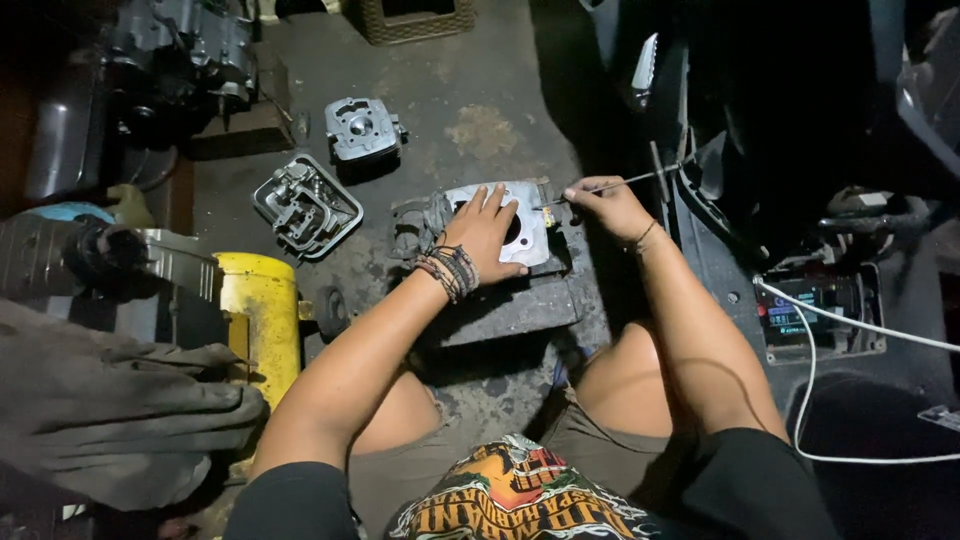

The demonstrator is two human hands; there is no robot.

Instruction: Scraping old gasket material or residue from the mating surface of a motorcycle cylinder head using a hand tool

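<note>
My left hand (487,232) presses flat, fingers spread, on the engine cylinder (520,225) sitting on the block (510,305) before my knees. My right hand (610,205) pinches a thin rod (628,181) at its edge; best keep the cylinder pinned steady and work the tip gently.

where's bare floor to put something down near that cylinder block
Bare concrete lies beyond the cylinder block, between the cylinder head and the dark machine on the right. It is crowded on the left, around the valve cover and yellow tank. The left hand covers the block.
</note>
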